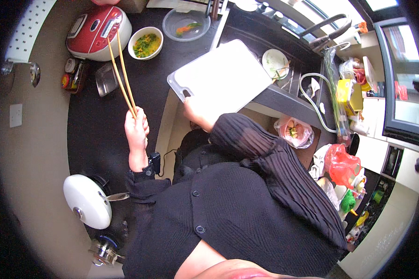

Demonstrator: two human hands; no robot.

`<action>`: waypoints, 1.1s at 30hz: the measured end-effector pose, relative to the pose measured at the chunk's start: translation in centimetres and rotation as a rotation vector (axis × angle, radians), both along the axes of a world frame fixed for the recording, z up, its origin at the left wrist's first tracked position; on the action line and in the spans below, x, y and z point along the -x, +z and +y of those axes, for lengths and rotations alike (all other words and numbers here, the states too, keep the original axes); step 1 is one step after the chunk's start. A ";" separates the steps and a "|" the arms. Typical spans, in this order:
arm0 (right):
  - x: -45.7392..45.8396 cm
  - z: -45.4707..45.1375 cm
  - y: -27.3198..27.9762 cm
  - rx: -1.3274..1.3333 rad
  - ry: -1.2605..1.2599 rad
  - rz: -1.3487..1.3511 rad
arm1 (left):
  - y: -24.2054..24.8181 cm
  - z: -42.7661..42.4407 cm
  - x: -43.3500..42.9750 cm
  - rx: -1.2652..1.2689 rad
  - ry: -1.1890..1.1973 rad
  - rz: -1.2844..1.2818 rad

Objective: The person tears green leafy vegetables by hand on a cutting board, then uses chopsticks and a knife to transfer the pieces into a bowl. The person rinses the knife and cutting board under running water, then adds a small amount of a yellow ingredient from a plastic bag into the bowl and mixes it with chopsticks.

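A pair of long wooden chopsticks [123, 75] points away from my left hand [137, 130], which is closed around their lower ends above the dark counter. My right hand [199, 113] grips a white cutting board [223, 78] by its edge near the handle hole; most of its fingers are hidden under the board. The board is tilted over the counter edge beside the sink. Beyond the chopsticks are a white bowl [145, 43] of yellow and green food and a clear plastic bowl [186, 24] with orange and green scraps.
A red and white rice cooker [97, 33] stands at the back left, near a metal tray [106, 79]. A white-lidded pan [87, 201] sits on the stove at lower left. In the sink area lies a plate [275, 63]; a bagged waste bin [294, 132] is below.
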State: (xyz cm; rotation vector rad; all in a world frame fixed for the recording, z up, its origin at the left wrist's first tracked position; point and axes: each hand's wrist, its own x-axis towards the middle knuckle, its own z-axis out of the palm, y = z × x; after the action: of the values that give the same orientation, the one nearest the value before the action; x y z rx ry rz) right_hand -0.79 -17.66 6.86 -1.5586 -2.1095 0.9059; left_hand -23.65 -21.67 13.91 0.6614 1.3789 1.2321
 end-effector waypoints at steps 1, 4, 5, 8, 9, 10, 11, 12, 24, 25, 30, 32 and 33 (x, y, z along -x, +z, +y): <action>-1.6 -0.6 0.6 -0.025 0.029 -0.075 | 0.0 0.5 -0.5 -0.017 -0.017 -0.007; -6.5 -2.0 1.4 0.019 0.047 -0.207 | 0.0 1.8 -2.4 -0.027 -0.064 -0.041; -7.7 -2.3 1.2 0.061 0.000 -0.163 | 0.1 2.2 -3.0 -0.031 -0.084 -0.048; -11.4 -2.5 0.5 0.243 -0.149 0.064 | 0.3 3.0 -4.7 -0.005 -0.136 -0.031; -12.9 -2.1 0.2 0.231 -0.140 0.033 | 0.3 3.3 -5.2 -0.012 -0.146 -0.025; -14.4 -1.8 0.1 0.095 -0.079 -0.112 | 0.4 3.5 -5.7 -0.016 -0.156 -0.017; -16.0 -1.1 -0.1 -0.124 0.040 -0.375 | 0.4 3.7 -6.1 -0.019 -0.168 -0.008; -17.5 -0.5 -0.1 -0.049 -0.033 -0.265 | 0.5 3.9 -6.5 -0.016 -0.177 -0.016; -24.3 6.8 -0.5 0.157 0.024 -0.336 | 0.9 5.9 -12.3 0.059 -0.172 0.033; -24.3 6.8 -0.4 0.171 -0.006 -0.309 | 1.0 6.2 -12.8 0.060 -0.180 0.041; -24.7 6.5 0.3 0.224 -0.223 -0.081 | 1.4 8.2 -16.5 0.056 -0.249 0.052; -26.2 6.7 0.7 -0.063 -0.033 -0.164 | 1.6 9.1 -18.3 0.072 -0.292 0.059; -27.2 7.0 0.8 -0.353 0.143 -0.397 | 1.6 9.6 -19.2 0.092 -0.305 0.052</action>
State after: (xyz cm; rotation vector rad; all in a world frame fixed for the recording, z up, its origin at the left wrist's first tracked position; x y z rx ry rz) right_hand 26.43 -10.71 7.66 -1.5048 -2.5092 0.2466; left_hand -4.46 -12.07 15.53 0.8106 1.3127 0.9098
